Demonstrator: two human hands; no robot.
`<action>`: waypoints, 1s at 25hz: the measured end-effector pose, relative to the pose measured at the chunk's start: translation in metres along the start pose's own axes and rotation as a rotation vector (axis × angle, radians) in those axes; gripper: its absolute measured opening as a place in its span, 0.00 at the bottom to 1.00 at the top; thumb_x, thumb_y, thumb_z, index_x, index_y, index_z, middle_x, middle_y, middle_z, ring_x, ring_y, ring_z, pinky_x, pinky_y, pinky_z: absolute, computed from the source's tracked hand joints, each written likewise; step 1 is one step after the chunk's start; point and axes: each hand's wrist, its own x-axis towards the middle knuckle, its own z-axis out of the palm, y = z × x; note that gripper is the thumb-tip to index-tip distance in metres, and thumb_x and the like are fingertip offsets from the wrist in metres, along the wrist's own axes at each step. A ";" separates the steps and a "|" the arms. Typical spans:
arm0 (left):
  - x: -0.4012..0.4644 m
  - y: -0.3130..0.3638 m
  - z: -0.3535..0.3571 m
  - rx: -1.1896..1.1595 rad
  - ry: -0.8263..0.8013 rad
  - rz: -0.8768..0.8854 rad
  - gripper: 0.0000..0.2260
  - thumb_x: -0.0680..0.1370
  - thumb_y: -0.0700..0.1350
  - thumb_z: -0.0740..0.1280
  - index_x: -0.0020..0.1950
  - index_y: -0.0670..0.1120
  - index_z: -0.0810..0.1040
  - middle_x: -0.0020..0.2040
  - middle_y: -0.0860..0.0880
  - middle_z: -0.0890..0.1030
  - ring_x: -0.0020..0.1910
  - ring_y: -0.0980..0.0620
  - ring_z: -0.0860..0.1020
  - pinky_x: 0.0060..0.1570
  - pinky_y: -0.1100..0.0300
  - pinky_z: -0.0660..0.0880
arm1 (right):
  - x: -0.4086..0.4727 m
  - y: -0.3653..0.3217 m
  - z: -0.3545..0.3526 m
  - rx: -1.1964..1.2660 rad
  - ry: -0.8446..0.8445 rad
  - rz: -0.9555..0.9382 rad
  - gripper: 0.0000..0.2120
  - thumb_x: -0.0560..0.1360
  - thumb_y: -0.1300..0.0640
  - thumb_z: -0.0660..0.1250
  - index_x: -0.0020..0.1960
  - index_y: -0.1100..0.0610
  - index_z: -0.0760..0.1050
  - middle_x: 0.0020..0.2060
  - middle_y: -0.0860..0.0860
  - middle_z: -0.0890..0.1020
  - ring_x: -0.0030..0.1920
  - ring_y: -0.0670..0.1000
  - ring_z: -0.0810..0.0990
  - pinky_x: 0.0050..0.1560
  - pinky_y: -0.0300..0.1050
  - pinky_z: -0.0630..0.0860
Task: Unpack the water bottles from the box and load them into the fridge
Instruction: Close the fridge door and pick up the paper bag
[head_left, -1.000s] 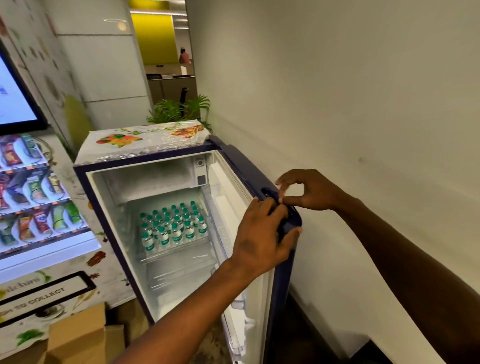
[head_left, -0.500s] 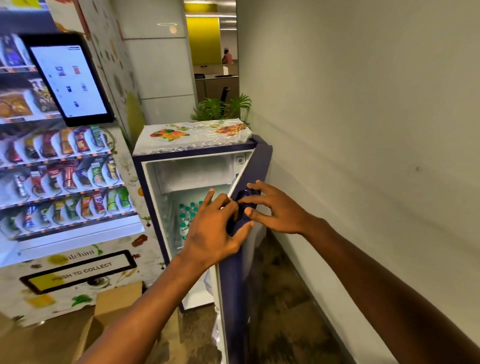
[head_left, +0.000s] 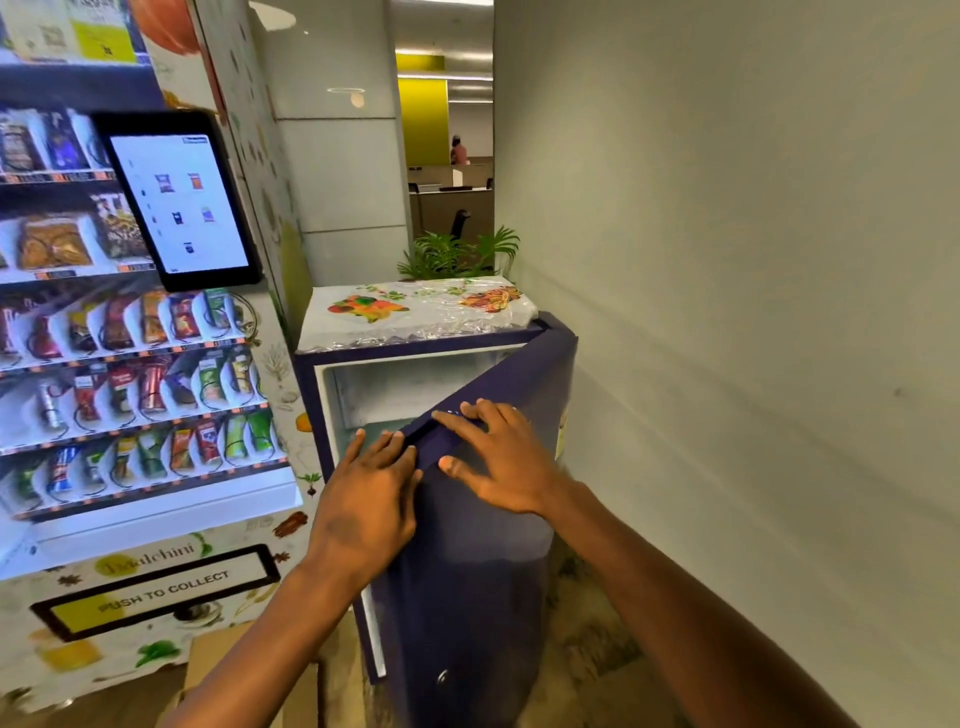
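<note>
A small dark blue fridge (head_left: 415, 348) stands between a vending machine and the wall. Its door (head_left: 467, 561) is swung most of the way toward the cabinet, leaving a narrow gap where the frosty freezer box (head_left: 395, 384) shows. My left hand (head_left: 363, 509) lies on the door's free edge with fingers straight. My right hand (head_left: 504, 457) is spread flat on the door's outer face near the handle recess. The water bottles inside are hidden by the door. A brown cardboard box (head_left: 228, 670) sits on the floor at the lower left.
A vending machine (head_left: 130, 405) with snack rows, a tablet screen (head_left: 179, 202) and a collect slot fills the left. A plain wall (head_left: 753, 312) runs close on the right. A potted plant (head_left: 457, 254) stands behind the fridge. A person is far back in the corridor.
The fridge door has swung from wide open to nearly shut, with both my hands pushing on it. The bottles on the shelf have gone out of sight behind the door.
</note>
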 end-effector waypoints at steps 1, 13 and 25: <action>0.004 -0.009 0.002 0.015 -0.022 -0.031 0.21 0.78 0.49 0.56 0.61 0.41 0.82 0.63 0.41 0.82 0.65 0.41 0.78 0.70 0.45 0.70 | 0.010 -0.004 0.006 -0.021 -0.001 0.009 0.32 0.79 0.33 0.50 0.79 0.44 0.60 0.71 0.53 0.71 0.69 0.57 0.70 0.71 0.58 0.66; 0.060 -0.080 0.033 0.119 -0.067 -0.169 0.12 0.81 0.48 0.61 0.51 0.42 0.80 0.51 0.40 0.81 0.54 0.40 0.78 0.58 0.44 0.73 | 0.092 -0.036 0.049 -0.148 0.025 0.045 0.26 0.81 0.48 0.62 0.78 0.54 0.65 0.66 0.55 0.73 0.63 0.58 0.71 0.66 0.57 0.71; 0.074 -0.120 0.078 0.071 0.061 -0.245 0.20 0.82 0.55 0.59 0.66 0.44 0.77 0.69 0.39 0.76 0.71 0.38 0.71 0.73 0.41 0.63 | 0.133 0.023 0.080 -0.107 0.036 0.042 0.43 0.70 0.20 0.55 0.80 0.35 0.50 0.80 0.51 0.57 0.81 0.58 0.52 0.77 0.69 0.46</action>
